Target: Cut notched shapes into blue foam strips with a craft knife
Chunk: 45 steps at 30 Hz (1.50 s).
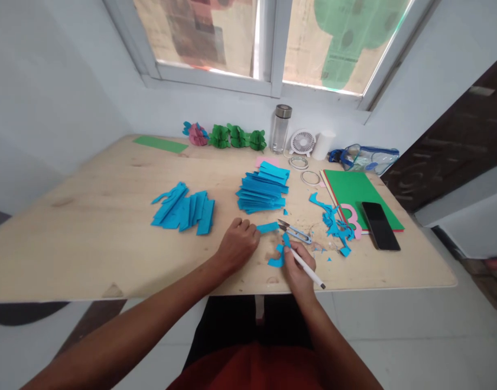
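My left hand (pixel 239 239) rests on the table with its fingers curled, closed on the left end of a short blue paper strip (pixel 268 227). In my right hand (pixel 299 266) is a white pen (pixel 310 271) with a dark end pointing right and toward me. A curved blue paper cutout (pixel 278 259) is at the fingertips of that hand, its upper part reaching up beside the thumb. Just beyond the hands lie small thread snips (pixel 299 233), their blades touching or close to the strip's right end.
Folded blue strips form a stack (pixel 261 189) and a left pile (pixel 183 211). Blue scraps (pixel 337 225), a pink cutout (pixel 351 219), a phone (pixel 380 225) and green sheets (pixel 346 189) lie right. Behind stand a bottle (pixel 280 130), fan (pixel 302 142) and green paper crafts (pixel 237 136).
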Motion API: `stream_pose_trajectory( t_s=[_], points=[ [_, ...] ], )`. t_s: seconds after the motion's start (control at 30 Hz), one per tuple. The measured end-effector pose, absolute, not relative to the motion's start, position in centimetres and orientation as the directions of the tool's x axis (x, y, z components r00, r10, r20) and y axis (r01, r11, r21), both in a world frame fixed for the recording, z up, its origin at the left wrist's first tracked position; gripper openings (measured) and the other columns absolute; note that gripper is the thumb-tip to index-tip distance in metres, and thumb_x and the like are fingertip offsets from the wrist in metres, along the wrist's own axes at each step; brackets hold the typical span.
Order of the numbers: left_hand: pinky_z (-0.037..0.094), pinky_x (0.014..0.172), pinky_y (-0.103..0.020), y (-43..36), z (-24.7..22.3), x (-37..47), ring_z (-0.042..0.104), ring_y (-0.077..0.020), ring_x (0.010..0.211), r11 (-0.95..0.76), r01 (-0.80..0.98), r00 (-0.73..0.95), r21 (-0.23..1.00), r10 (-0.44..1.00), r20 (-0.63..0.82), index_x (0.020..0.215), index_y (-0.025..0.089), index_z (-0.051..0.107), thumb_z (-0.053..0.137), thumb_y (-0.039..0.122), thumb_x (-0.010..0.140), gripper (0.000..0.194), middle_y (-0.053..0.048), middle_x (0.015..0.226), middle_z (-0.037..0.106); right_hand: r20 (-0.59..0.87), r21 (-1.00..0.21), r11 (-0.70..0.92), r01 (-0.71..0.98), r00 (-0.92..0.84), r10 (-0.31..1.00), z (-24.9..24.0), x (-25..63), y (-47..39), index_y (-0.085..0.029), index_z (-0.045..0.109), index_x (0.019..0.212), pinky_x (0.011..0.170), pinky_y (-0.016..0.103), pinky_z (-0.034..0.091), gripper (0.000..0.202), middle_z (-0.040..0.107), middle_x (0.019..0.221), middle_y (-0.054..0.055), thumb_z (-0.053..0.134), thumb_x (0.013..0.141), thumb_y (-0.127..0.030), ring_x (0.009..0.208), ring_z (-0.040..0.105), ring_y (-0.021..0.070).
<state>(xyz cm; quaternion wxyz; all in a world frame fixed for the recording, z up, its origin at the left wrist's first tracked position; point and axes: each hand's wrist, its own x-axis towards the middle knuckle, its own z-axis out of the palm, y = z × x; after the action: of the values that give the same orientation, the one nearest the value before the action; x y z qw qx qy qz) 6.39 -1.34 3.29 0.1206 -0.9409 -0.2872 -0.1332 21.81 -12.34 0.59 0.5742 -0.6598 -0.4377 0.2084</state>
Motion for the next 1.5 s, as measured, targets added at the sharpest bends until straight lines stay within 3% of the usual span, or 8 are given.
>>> stream_pose_trajectory(
  t_s=[0.13,0.3,0.47,0.67,0.8,0.93,1.3,1.5],
  points=[
    [0.039,0.073,-0.039,-4.7,3.4,4.9,0.057,-0.0246,0.073,-0.785,0.614,0.765,-0.076,0.569,0.303,0.072,0.015,0.063,0.052,0.005,0.087,0.021,-0.010,0.073,0.065,0.225,-0.952,0.061,0.300,0.552,0.803,1.1,21.7,-12.4,-0.018,0.070,0.083,0.063,0.027,0.047,0.028,0.065,0.070,0.001,0.057,0.087,-0.043,0.066,0.057,0.0164],
    [0.042,0.076,-0.038,-4.7,3.3,4.0,0.062,-0.0248,0.083,-0.707,0.706,0.668,0.050,0.687,0.285,0.091,0.016,0.067,0.057,0.026,0.092,0.014,-0.009,0.086,0.069,0.219,-0.960,0.071,0.272,0.566,0.795,1.4,21.7,-12.5,-0.018,0.068,0.081,0.062,0.027,0.046,0.029,0.063,0.066,0.000,0.058,0.086,-0.046,0.067,0.056,0.0166],
    [0.043,0.073,-0.037,-3.7,3.4,3.9,0.061,-0.0278,0.087,-0.680,0.729,0.651,0.077,0.724,0.228,0.098,0.016,0.066,0.070,0.033,0.083,0.023,-0.010,0.094,0.067,0.213,-0.962,0.070,0.263,0.566,0.796,1.2,21.7,-12.5,-0.018,0.069,0.081,0.063,0.027,0.047,0.029,0.063,0.066,0.000,0.058,0.085,-0.045,0.067,0.057,0.0167],
    [0.043,0.075,-0.039,-4.6,3.4,4.8,0.059,-0.0276,0.087,-0.741,0.670,0.724,0.039,0.664,0.185,0.090,0.015,0.064,0.060,0.019,0.089,0.005,-0.011,0.091,0.063,0.211,-0.960,0.054,0.274,0.581,0.786,1.0,21.7,-12.5,-0.018,0.069,0.079,0.063,0.027,0.046,0.032,0.062,0.065,-0.001,0.058,0.085,-0.048,0.066,0.055,0.0161],
    [0.043,0.074,-0.038,-5.0,3.3,4.9,0.058,-0.0257,0.081,-0.788,0.615,0.774,0.028,0.611,0.165,0.079,0.015,0.061,0.050,0.004,0.088,0.018,-0.010,0.081,0.061,0.212,-0.960,0.054,0.274,0.589,0.780,1.1,21.7,-12.5,-0.018,0.070,0.080,0.062,0.027,0.046,0.032,0.063,0.066,0.000,0.059,0.085,-0.048,0.065,0.056,0.0164],
    [0.044,0.071,-0.035,-4.8,3.3,4.9,0.059,-0.0234,0.076,-0.788,0.611,0.770,0.075,0.613,0.174,0.072,0.015,0.059,0.053,0.002,0.085,0.020,-0.008,0.075,0.061,0.215,-0.963,0.068,0.259,0.595,0.774,1.1,21.8,-12.6,-0.018,0.071,0.082,0.060,0.027,0.046,0.032,0.063,0.066,0.000,0.060,0.085,-0.048,0.062,0.055,0.0157],
    [0.039,0.056,-0.021,-4.6,3.2,3.7,0.060,-0.0113,0.056,-0.441,0.779,0.373,0.446,0.897,0.237,0.073,0.016,0.069,0.043,0.020,0.093,0.032,0.000,0.064,0.068,0.176,-0.981,0.078,0.177,0.653,0.737,0.0,22.1,-12.5,-0.018,0.072,0.080,0.060,0.027,0.045,0.036,0.064,0.066,0.000,0.065,0.082,-0.053,0.063,0.055,0.0156],
    [0.048,0.062,-0.025,-7.5,2.5,3.6,0.069,-0.0168,0.066,-0.377,0.766,0.303,0.520,0.926,0.226,0.095,0.020,0.074,0.047,0.025,0.094,0.028,-0.002,0.076,0.076,0.184,-0.977,0.066,0.203,0.639,0.747,0.4,22.0,-12.6,-0.018,0.072,0.083,0.059,0.027,0.046,0.036,0.065,0.067,0.000,0.065,0.083,-0.053,0.062,0.056,0.0158]
  ],
)
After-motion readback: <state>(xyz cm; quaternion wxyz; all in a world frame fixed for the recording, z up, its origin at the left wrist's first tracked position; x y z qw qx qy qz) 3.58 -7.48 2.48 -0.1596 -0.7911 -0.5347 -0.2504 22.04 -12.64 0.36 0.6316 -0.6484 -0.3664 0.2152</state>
